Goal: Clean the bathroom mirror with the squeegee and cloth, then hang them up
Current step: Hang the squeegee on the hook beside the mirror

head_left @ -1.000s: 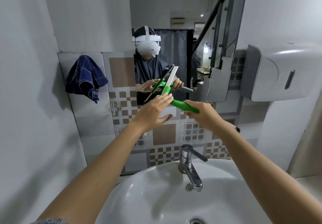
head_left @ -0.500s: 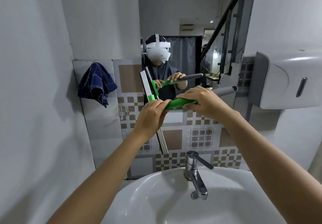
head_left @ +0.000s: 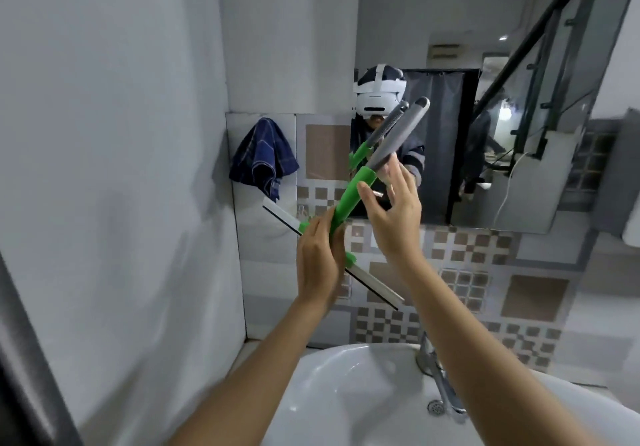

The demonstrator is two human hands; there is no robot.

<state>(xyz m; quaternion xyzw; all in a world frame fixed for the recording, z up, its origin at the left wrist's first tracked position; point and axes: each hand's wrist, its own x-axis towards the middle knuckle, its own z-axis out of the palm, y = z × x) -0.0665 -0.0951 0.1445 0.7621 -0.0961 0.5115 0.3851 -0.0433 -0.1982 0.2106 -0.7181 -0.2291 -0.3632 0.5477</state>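
A squeegee (head_left: 353, 192) with a green neck, grey handle and white blade is tilted in front of the mirror (head_left: 450, 64), handle end up to the right, blade low across the tiles. My left hand (head_left: 320, 258) grips it at the base of the neck, near the blade. My right hand (head_left: 393, 210) is beside the green neck with its fingers spread, only the fingertips near the handle. A dark blue checked cloth (head_left: 261, 158) hangs on the tiled wall to the left of the mirror.
A white sink (head_left: 339, 393) with a chrome tap (head_left: 438, 373) lies below my arms. A plain wall closes in on the left. A grey dispenser (head_left: 627, 175) is mounted at the right edge. Patterned tiles run under the mirror.
The squeegee has swung from handle pointing right to handle pointing up-right. My right hand has let go of the handle and spread open; my left hand still holds it near the blade.
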